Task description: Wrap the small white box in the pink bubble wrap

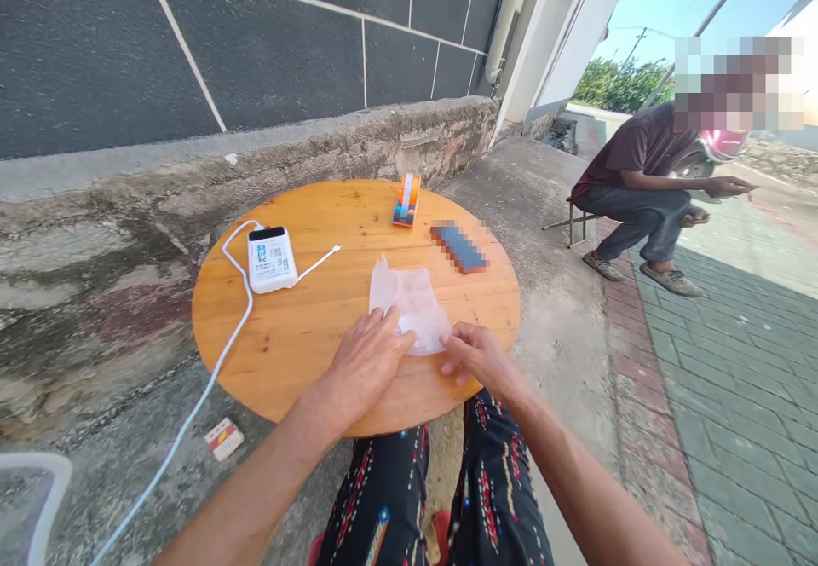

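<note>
A thin, crinkled whitish sheet (418, 289) lies on the round wooden table (319, 336) in front of me; whether it is paper or plastic I cannot tell. My left hand (374, 349) rests palm down on its lower left part, fingers bent a little and lying on it. Near the left thumb a small white bit (405, 327) shows on the sheet. At the sheet's lower right corner, my right hand (473, 353) pinches the edge between thumb and forefinger, with the other fingers curled below.
A white power bank (272, 263) with a white cable stands on the left of the table. Toward the back are an orange tape dispenser (406, 199) and a blurred phone-like slab (458, 246). A small box (224, 439) lies on the ground. Another person (645, 157) sits at right.
</note>
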Demonstrator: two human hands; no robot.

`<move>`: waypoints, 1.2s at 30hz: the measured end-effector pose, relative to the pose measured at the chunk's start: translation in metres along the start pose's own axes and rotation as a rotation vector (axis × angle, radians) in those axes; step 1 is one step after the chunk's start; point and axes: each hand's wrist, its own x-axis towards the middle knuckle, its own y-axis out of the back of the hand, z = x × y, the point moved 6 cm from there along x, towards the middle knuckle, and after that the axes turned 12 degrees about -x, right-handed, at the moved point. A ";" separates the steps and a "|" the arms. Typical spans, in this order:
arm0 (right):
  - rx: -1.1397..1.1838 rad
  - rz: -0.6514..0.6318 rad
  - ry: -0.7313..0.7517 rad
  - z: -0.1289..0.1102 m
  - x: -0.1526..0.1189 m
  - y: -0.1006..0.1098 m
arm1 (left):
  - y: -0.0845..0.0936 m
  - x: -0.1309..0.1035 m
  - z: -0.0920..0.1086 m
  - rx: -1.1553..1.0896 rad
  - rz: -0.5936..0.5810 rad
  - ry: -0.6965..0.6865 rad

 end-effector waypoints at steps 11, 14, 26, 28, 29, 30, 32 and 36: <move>-0.114 0.278 0.146 -0.007 0.021 -0.004 | -0.002 0.003 -0.001 0.042 -0.002 -0.026; -0.138 0.339 0.197 -0.019 0.018 -0.004 | -0.002 0.004 -0.001 0.023 -0.008 -0.019; -0.167 0.369 0.283 -0.043 0.009 -0.014 | -0.002 0.003 -0.003 -0.032 -0.009 -0.004; -0.230 0.367 0.256 -0.045 0.007 -0.011 | -0.002 0.002 -0.003 -0.043 -0.003 -0.002; -0.269 0.368 0.243 -0.045 0.007 -0.009 | -0.001 0.002 -0.003 -0.048 0.000 -0.001; -0.315 0.368 0.233 -0.046 0.007 -0.007 | -0.001 0.001 -0.003 -0.051 0.003 -0.002; -0.411 0.366 0.223 -0.045 0.010 -0.001 | -0.001 0.001 -0.003 -0.049 0.005 -0.006; -0.461 0.270 0.213 -0.037 0.026 0.002 | -0.001 0.000 -0.003 -0.033 0.020 -0.014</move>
